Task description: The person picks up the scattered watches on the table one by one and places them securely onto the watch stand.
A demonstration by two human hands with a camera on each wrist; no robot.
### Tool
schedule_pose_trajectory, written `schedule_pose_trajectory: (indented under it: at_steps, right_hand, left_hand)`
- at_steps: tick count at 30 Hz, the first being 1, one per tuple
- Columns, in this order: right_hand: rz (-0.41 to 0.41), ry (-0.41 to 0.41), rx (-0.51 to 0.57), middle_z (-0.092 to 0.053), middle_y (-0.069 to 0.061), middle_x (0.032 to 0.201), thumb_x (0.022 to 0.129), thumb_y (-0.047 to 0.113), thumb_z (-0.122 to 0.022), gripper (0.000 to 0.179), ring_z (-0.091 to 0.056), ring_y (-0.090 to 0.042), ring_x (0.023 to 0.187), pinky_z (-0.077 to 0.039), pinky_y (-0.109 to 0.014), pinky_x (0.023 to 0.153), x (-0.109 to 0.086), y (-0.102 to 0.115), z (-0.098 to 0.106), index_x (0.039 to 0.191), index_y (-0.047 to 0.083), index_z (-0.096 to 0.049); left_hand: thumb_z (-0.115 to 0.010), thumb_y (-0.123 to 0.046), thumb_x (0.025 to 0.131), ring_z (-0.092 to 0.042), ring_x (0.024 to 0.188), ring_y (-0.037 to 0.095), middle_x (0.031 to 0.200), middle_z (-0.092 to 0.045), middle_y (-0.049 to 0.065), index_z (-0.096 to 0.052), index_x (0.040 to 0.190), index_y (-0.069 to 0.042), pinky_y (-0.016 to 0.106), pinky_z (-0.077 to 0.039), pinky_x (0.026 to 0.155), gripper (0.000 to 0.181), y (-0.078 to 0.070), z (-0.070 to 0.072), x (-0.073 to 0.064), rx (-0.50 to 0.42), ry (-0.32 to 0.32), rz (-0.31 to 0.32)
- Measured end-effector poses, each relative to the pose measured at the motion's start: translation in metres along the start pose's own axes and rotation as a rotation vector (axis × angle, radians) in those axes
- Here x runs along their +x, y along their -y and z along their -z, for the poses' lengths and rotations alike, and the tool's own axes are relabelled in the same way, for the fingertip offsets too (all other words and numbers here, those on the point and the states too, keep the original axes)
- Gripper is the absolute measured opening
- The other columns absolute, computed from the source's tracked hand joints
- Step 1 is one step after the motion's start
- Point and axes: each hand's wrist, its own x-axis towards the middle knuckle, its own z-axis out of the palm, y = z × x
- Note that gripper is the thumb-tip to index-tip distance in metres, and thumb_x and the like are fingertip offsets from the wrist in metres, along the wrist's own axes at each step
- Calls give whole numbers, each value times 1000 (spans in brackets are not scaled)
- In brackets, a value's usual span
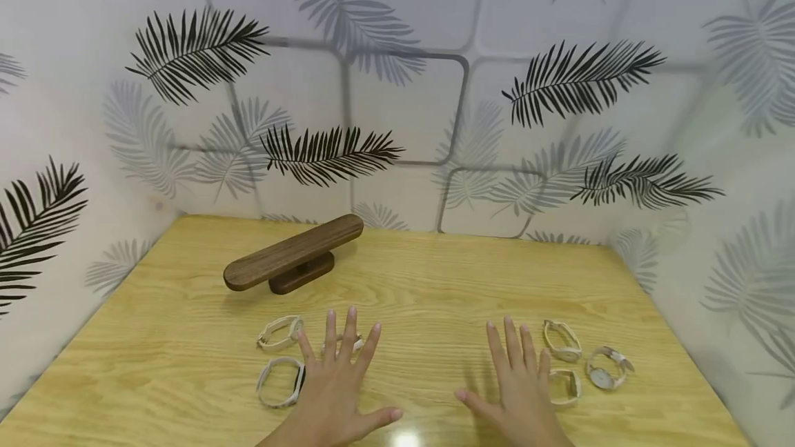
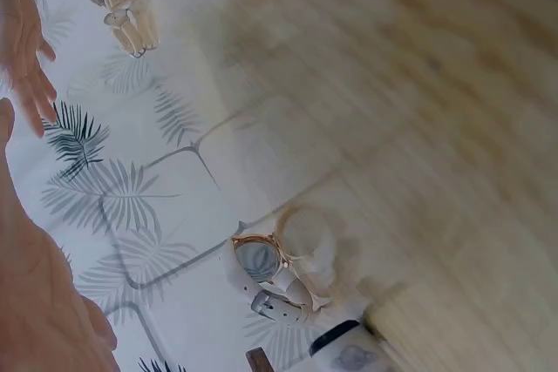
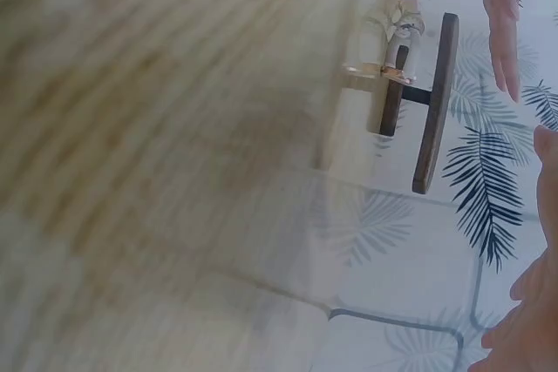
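Observation:
My left hand (image 1: 335,392) is held palm down with fingers spread, near the table's front left. Partly behind its fingers is a watch (image 1: 357,344); left of it are a cream-strapped watch (image 1: 279,334) and a white band with a dark face (image 1: 279,383). My right hand (image 1: 518,392) has its fingers straight and thumb out, holding nothing. Beside it on the right are a cream-strapped watch (image 1: 563,341), a watch with a light strap (image 1: 566,388) partly hidden by the hand, and a white watch with a round dial (image 1: 607,369).
A dark wooden stand (image 1: 295,250) with a long rounded bar on a short base sits at the table's back left. The light wooden table (image 1: 435,281) meets a wall covering (image 1: 397,109) printed with leaves behind and at both sides.

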Motion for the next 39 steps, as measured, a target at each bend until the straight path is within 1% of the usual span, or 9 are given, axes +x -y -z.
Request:
schedule_pose_trajectory:
  at_steps: [2,4,9,12,16,21,24,32,39]
  right_hand:
    - [16,-14,27,-14,-29,149,78,48,-67,96,-13,-56,132,-14,-82,90,4,1,1,149,9,-15]
    - [38,-41,46,-17,-30,148,78,46,-68,94,-17,-56,131,-17,-82,89,10,2,1,147,6,-19]
    - [62,-61,181,-14,-29,148,81,36,-68,90,-14,-54,132,-15,-78,94,29,7,-1,146,-1,-19]
    - [81,-60,282,-12,-31,147,83,29,-66,86,-12,-54,132,-13,-77,95,43,11,-6,145,-5,-17]
    - [77,-38,378,-10,-29,149,86,26,-63,83,-10,-52,134,-16,-78,96,62,15,-13,146,-4,-13]
    - [62,27,518,-3,-26,152,90,25,-58,81,-4,-48,137,-15,-75,100,84,19,-27,147,-4,-8]
    - [50,61,591,0,-24,153,92,27,-56,80,-1,-46,139,-12,-72,103,95,22,-36,147,-3,-5]
    - [22,75,686,-5,-25,153,94,25,-52,76,-5,-45,140,-12,-66,108,124,29,-62,147,-2,-6]
    - [-23,111,750,-8,-25,152,96,25,-51,73,-13,-46,139,-18,-63,109,143,45,-85,147,-3,-7]
  left_hand:
    - [-10,-82,77,32,135,36,153,20,18,3,150,-19,86,-6,86,97,2,1,1,35,0,2]
    - [-8,-82,76,27,136,41,152,26,15,8,150,-20,86,-14,83,97,4,4,4,65,2,11]
    - [-11,-84,76,2,136,56,153,25,11,11,149,-22,85,-12,85,99,16,17,12,-28,-18,91]
    - [-33,-80,79,0,136,56,155,17,14,10,150,-24,84,-8,89,100,26,29,18,-83,-9,183]
    - [-57,-64,79,4,137,53,155,12,19,11,149,-23,81,-8,94,106,43,44,25,-83,26,295]
    - [-55,-64,81,1,135,57,153,10,25,7,150,-14,81,-11,93,105,66,53,32,-21,24,354]
    - [-54,-63,83,2,135,57,152,9,27,6,150,-11,81,-12,92,104,80,56,35,-23,21,390]
    - [-49,-64,85,6,135,57,150,5,33,6,149,-4,82,-7,93,103,117,55,40,-117,27,513]
    - [-45,-64,87,8,135,56,149,9,33,14,147,-5,77,-5,99,103,143,59,39,-237,37,620]
